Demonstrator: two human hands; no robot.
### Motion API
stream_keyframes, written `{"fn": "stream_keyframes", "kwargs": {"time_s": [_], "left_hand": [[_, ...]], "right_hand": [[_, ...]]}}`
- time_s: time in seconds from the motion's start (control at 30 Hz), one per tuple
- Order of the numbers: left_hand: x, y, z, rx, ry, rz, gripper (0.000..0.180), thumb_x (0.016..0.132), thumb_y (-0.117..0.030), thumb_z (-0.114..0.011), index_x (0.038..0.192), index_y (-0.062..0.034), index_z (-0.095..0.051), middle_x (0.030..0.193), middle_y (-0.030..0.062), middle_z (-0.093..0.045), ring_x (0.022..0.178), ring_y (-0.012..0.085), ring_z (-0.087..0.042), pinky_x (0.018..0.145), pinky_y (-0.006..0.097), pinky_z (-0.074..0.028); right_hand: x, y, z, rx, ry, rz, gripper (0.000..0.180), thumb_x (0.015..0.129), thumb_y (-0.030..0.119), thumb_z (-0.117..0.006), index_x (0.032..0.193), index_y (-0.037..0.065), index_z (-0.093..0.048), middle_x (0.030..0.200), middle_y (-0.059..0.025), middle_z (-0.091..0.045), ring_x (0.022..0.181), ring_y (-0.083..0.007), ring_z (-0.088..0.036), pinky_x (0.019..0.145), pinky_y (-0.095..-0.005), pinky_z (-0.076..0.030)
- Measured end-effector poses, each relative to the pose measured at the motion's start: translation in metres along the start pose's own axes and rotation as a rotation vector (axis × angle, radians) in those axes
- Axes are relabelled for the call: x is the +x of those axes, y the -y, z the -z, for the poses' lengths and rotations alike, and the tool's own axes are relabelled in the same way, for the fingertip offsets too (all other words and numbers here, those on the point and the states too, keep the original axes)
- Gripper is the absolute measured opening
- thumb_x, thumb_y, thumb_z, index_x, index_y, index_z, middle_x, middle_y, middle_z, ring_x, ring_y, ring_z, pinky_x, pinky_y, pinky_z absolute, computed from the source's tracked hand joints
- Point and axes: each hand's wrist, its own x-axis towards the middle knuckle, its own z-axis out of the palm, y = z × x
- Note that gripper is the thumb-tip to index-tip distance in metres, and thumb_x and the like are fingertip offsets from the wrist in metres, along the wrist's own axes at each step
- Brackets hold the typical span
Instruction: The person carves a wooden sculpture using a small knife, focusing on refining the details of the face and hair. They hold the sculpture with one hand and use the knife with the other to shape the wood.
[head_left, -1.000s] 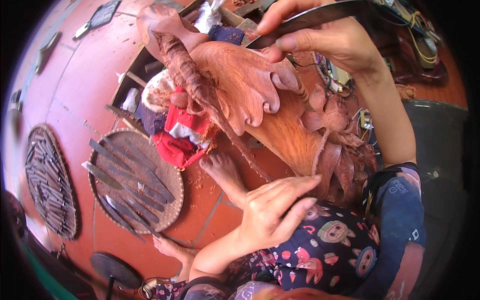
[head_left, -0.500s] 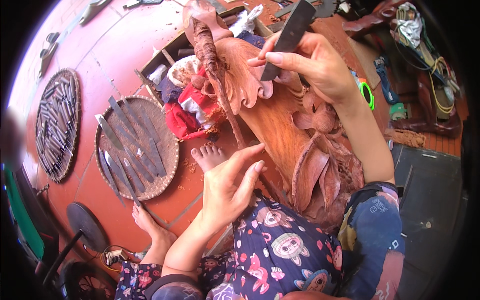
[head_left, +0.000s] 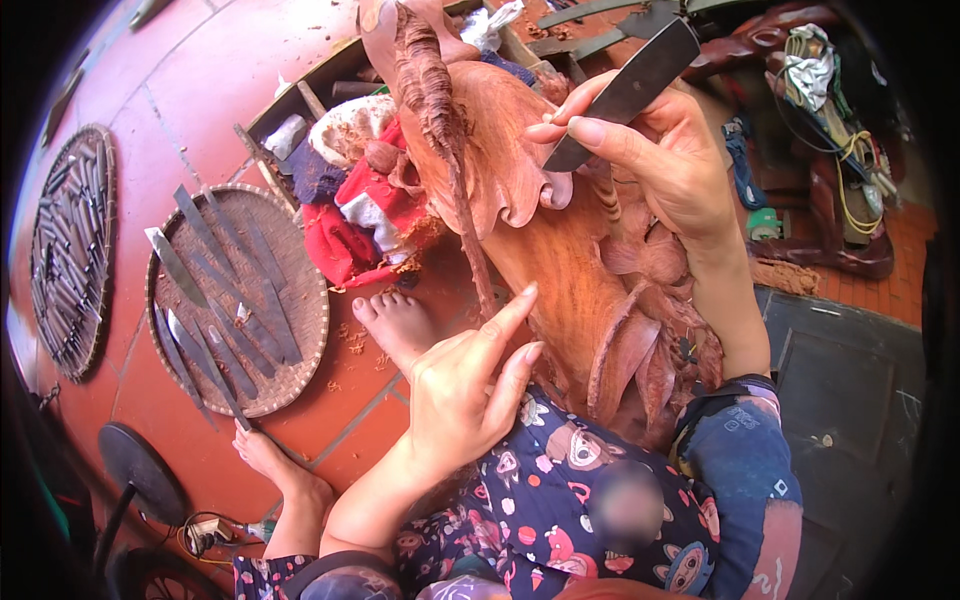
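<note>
A flat dark metal scraper blade is pinched between the thumb and fingers of my right hand. It slants up to the right, its lower end over the scrolled edge of a large reddish-brown wood carving. Whether it touches the wood, I cannot tell. The carving lies lengthwise before me, with leaf, petal and round shapes and a thin twisted stem. Beside its lower left side, my left hand has index finger and thumb stretched apart with nothing seen between them; its other fingers are mostly hidden.
On the red tiles at left, a round woven tray bears several flat blades, and another basket holds many tool handles. Red cloth and a wooden box lie behind the carving. A dark panel is at right.
The surroundings have shifted left in the view. My right hand has moved rightward with the blade, which now leans further right and shows more of its flat face. My left hand's pose is much the same.
</note>
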Motion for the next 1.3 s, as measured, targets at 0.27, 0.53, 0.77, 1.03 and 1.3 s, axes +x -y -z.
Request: {"fn": "stream_keyframes", "kwargs": {"time_s": [0.27, 0.53, 0.77, 1.03, 1.3], "left_hand": [[0.02, -0.02, 0.004, 0.046, -0.033, 0.0, 0.056, 0.082, -0.013, -0.077, 0.133, 0.0043, -0.06, 0.063, 0.0086, -0.056, 0.051, 0.0209, -0.052, 0.056, 0.032, -0.044], [0.001, -0.004, 0.001, -0.01, 0.174, 0.017, 0.03, 0.098, -0.008, -0.057, 0.124, 0.0059, -0.065, 0.07, 0.0078, -0.07, 0.063, 0.0135, -0.064, 0.065, 0.024, -0.048], [-0.001, -0.019, 0.006, -0.301, 0.176, 0.264, 0.032, 0.098, -0.009, -0.058, 0.127, 0.0038, -0.064, 0.101, 0.0171, -0.074, 0.091, 0.0208, -0.069, 0.083, 0.03, -0.052], [0.033, -0.027, -0.018, -1.023, 0.18, 0.364, 0.051, 0.101, -0.016, -0.056, 0.145, 0.0061, -0.042, 0.146, 0.016, -0.048, 0.137, 0.0262, -0.045, 0.114, 0.039, -0.033], [0.043, -0.028, -0.024, -1.2, 0.073, 0.504, 0.064, 0.1, -0.026, -0.057, 0.15, 0.0032, -0.032, 0.148, 0.0151, -0.043, 0.136, 0.0258, -0.042, 0.113, 0.04, -0.033]], "right_hand": [[-0.003, 0.002, -0.001, 0.072, 0.03, 0.003, 0.017, 0.094, -0.002, -0.061, 0.11, -0.005, -0.067, 0.102, -0.0161, -0.073, 0.098, -0.0203, -0.07, 0.089, -0.031, -0.055], [-0.004, 0.005, -0.004, -0.02, -0.107, 0.255, 0.012, 0.088, 0.005, -0.068, 0.097, 0.0, -0.075, 0.083, -0.0062, -0.074, 0.075, -0.0093, -0.067, 0.069, -0.0247, -0.054], [-0.01, 0.019, 0.007, -0.128, 0.056, 0.421, 0.019, 0.087, -0.001, -0.071, 0.106, -0.003, -0.071, 0.094, -0.0099, -0.07, 0.084, -0.0175, -0.067, 0.075, -0.027, -0.053], [-0.028, 0.0, -0.019, -0.172, -0.224, 0.354, 0.026, 0.081, -0.005, -0.069, 0.106, -0.002, -0.076, 0.082, -0.0112, -0.069, 0.077, -0.0166, -0.065, 0.067, -0.0282, -0.051], [-0.031, -0.002, -0.028, -0.303, -0.286, 0.324, 0.024, 0.081, -0.007, -0.068, 0.103, -0.003, -0.075, 0.081, -0.0129, -0.068, 0.074, -0.0199, -0.066, 0.065, -0.028, -0.051]]}}
